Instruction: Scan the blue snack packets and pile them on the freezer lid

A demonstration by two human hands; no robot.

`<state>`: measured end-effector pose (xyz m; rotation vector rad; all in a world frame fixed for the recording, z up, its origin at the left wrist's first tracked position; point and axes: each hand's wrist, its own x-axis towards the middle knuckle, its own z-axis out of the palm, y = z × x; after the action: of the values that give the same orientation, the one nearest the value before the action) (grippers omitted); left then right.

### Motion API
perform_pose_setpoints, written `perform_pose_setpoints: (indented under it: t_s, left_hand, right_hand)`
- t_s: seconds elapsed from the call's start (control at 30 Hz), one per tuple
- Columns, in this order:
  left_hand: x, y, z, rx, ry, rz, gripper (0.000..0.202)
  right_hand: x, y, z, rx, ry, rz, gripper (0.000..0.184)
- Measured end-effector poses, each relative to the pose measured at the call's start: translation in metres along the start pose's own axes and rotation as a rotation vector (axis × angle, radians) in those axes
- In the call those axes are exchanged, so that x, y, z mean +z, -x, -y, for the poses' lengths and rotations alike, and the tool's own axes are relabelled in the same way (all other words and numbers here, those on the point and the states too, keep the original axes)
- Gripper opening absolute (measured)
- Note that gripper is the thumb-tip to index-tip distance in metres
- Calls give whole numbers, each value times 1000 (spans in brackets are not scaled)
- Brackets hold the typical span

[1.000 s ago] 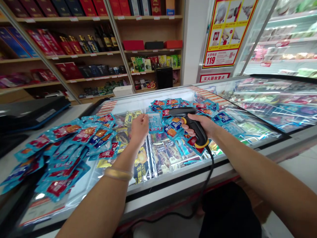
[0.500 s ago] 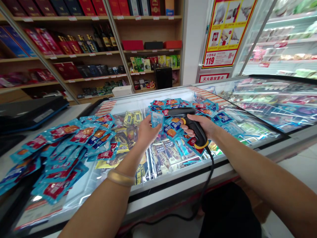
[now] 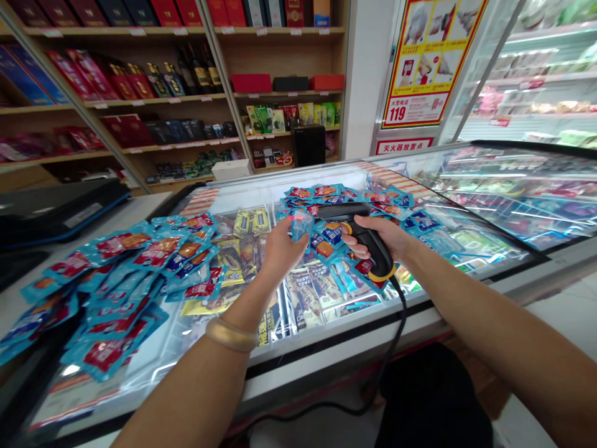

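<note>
My left hand [image 3: 280, 249] pinches a small blue snack packet [image 3: 301, 225] upright, just in front of the nose of a black and yellow barcode scanner [image 3: 359, 236]. A red glow shows on the packet. My right hand [image 3: 380, 236] is wrapped round the scanner's handle, and its black cable [image 3: 396, 336] hangs over the freezer's front edge. Both hands hover above the glass lid of a chest freezer [image 3: 326, 336]. A pile of blue and red packets [image 3: 345, 199] lies under and behind the scanner. A second, larger pile of packets [image 3: 125, 274] lies to the left.
Wooden shelves [image 3: 163, 99] with boxes and bottles fill the back wall. A black speaker [image 3: 308, 145] and a white box [image 3: 232, 169] stand behind the freezer. A dark flat device [image 3: 56, 211] sits on the counter at left. A second glass-topped freezer [image 3: 513, 186] extends right.
My left hand carried the packet rightwards and turned it toward the scanner's nose; a red glow now falls on it. The right hand and scanner barely moved.
</note>
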<state>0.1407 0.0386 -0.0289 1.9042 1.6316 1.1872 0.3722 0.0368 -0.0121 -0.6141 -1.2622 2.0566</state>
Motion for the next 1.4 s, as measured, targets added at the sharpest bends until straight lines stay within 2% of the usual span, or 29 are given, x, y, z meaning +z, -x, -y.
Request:
perform_pose_setpoints:
  t_s: [0.2, 0.3, 0.37, 0.47, 0.53, 0.63, 0.77, 0.87, 0.97, 1.07, 1.13, 1.27, 1.33, 1.4]
  left_hand:
    - [1, 2, -1, 13, 27, 10, 17]
    - [-3, 0, -2, 18, -46, -8, 22]
    - [-12, -4, -1, 28, -139, -52, 29]
    - [-40, -10, 5, 105, -328, -154, 41]
    - [-67, -12, 12, 153, -451, -216, 45]
    - [-112, -7, 27, 152, -551, -267, 50]
    - [-161, 8, 49, -55, -809, -290, 56]
    - [-179, 19, 66, -219, -940, -172, 56]
    - [-184, 25, 82, -214, -943, -102, 62]
    - [-184, 28, 93, -167, -896, -151, 65]
    - [-183, 29, 95, -134, -844, -223, 61]
    - [-172, 24, 84, 6, -735, -372, 51]
    - [-158, 19, 71, 75, -680, -370, 49]
    - [-137, 13, 55, 139, -616, -312, 48]
  right_hand:
    - [-4, -1, -2, -21, -39, 7, 33]
    - [-5, -4, -4, -42, -80, -20, 29]
    - [-2, -8, -6, -56, -112, -36, 26]
    - [11, -18, -9, -39, -140, -33, 25]
    - [24, -27, -11, -17, -147, -16, 25]
    - [47, -46, -15, 23, -162, 40, 24]
    - [80, -76, -26, 98, -200, 126, 26]
    - [99, -95, -35, 138, -220, 182, 26]
    - [107, -104, -43, 159, -235, 213, 26]
    - [105, -104, -45, 164, -247, 200, 25]
    - [101, -101, -44, 155, -262, 180, 23]
    - [91, -92, -30, 98, -286, 145, 25]
    - [84, -86, -19, 48, -293, 107, 24]
    - [73, -77, -5, -14, -299, 58, 24]
